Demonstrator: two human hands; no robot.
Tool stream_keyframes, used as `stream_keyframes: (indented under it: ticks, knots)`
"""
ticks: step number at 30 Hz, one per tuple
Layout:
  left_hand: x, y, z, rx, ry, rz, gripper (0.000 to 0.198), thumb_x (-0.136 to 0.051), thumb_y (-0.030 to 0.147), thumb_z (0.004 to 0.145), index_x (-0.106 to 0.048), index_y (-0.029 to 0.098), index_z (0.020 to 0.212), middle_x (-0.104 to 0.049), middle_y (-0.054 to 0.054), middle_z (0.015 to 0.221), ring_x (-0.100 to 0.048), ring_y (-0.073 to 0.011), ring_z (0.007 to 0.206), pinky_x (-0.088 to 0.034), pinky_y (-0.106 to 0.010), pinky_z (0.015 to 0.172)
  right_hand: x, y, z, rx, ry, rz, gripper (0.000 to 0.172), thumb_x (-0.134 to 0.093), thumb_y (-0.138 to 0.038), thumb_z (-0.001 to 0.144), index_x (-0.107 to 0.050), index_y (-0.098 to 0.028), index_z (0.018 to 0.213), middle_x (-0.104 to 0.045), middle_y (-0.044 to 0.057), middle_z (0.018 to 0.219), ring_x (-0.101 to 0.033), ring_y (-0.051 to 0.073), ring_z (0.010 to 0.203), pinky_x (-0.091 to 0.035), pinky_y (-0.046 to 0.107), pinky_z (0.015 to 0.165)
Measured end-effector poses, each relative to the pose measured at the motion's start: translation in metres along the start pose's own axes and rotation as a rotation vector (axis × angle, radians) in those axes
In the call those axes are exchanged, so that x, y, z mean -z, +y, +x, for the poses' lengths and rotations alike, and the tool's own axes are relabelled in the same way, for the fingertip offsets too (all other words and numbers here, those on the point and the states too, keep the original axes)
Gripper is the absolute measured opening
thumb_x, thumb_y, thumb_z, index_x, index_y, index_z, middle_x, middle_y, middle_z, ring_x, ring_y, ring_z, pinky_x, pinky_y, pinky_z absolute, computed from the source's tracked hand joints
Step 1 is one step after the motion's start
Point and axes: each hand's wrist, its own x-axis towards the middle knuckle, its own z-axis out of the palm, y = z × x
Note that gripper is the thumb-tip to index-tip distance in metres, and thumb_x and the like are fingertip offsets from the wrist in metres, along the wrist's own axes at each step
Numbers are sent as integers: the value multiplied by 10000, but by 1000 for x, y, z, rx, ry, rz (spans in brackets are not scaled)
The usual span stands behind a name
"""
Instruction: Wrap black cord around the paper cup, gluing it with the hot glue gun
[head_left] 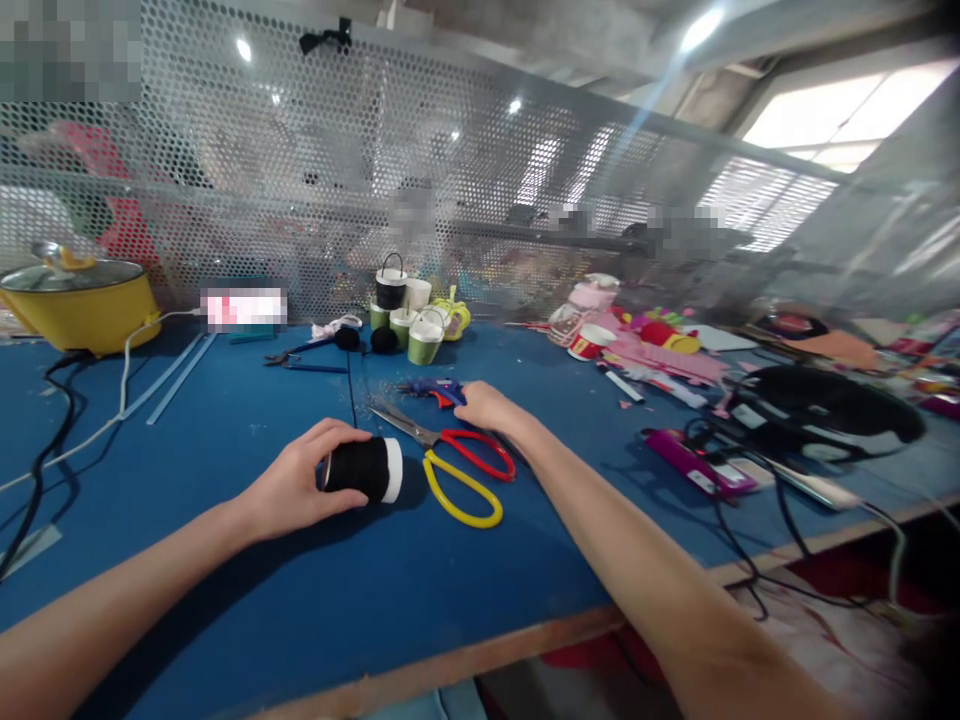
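My left hand point(304, 480) is closed around a small cup wrapped in black yarn point(356, 472), tipped on its side with its white rim point(393, 470) to the right. A black yarn strand point(351, 390) runs from it toward the back of the table. My right hand point(487, 408) grips the handle of a blue glue gun point(435, 388) with an orange-red trigger; its nozzle points left. Between my hands and nearer to me lie large open scissors point(429, 440) with one red and one yellow handle.
Behind stand several small wrapped cups point(426, 338), black yarn balls point(384, 341) and pliers point(300, 352). At the left is a yellow electric pot point(82, 305) with cables. On the right lie pink craft pieces point(660, 350), a purple power strip point(697, 465) and a black object point(825, 410). A perforated metal screen point(315, 200) borders the table.
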Motion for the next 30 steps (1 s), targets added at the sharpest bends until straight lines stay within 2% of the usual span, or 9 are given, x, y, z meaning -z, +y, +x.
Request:
stream_keyframes:
  ticks: [2,4,8,11,13,16,19,24,30]
  knots:
    - [-1,-1,0,-2,15,0,455,-642,279,705,-475,221,1125,-501,-74,1112,-505,-214,1023,-431,-357,881,-10,1,1,-12,39,18,264,-514,-273,829,-537,-143,1059,-551,100,1080,-552,183,916,-465,363,775]
    - [-1,-1,0,-7,31,-1,465,-648,275,698,-477,217,1126,-501,-74,1115,-501,-216,1030,-425,-359,889,-12,1,0,-16,89,68,249,-571,-211,774,-550,-118,1004,-597,121,964,-575,197,850,-470,340,727]
    - [1,-2,1,-17,63,-14,471,-650,270,695,-477,217,1129,-503,-77,1113,-503,-223,1027,-435,-358,870,9,2,-23,47,114,229,290,-529,-163,764,-479,-124,1047,-623,60,786,-592,134,635,-469,261,585]
    - [3,-5,1,-25,58,-15,466,-648,264,700,-472,226,1130,-502,-81,1126,-497,-232,1041,-423,-374,882,28,-1,-51,195,43,388,191,-569,-286,748,-532,-132,854,-581,5,618,-565,112,590,-448,228,574]
    - [3,-8,1,-21,41,-19,464,-647,262,704,-468,223,1130,-503,-83,1139,-490,-233,1058,-408,-375,902,34,-5,-69,246,-36,485,216,-582,-347,729,-539,-136,741,-543,-14,542,-537,99,531,-437,223,550]
    - [3,-13,1,-6,27,-48,461,-651,270,703,-470,220,1123,-512,-75,1137,-490,-229,1066,-402,-361,909,32,-13,-87,256,-107,547,225,-575,-349,727,-562,-133,791,-562,-12,554,-531,95,488,-432,218,495]
    - [4,-16,2,59,20,-129,471,-655,285,696,-465,225,1123,-525,-66,1118,-526,-220,1015,-444,-342,847,27,-18,-96,291,-165,545,223,-535,-322,753,-595,-134,856,-577,-10,544,-531,95,476,-429,211,472]
    - [6,-17,4,237,12,-288,505,-668,290,666,-457,218,1119,-571,-51,1048,-562,-213,940,-460,-355,807,25,-22,-109,313,-158,387,213,-529,-342,757,-603,-151,699,-529,-29,455,-497,94,427,-426,218,486]
    - [5,-15,5,303,0,-390,501,-650,308,679,-449,209,1128,-592,-47,1012,-570,-213,928,-468,-344,784,18,-24,-113,437,-76,225,212,-501,-327,772,-636,-171,726,-619,-5,636,-517,115,540,-430,230,530]
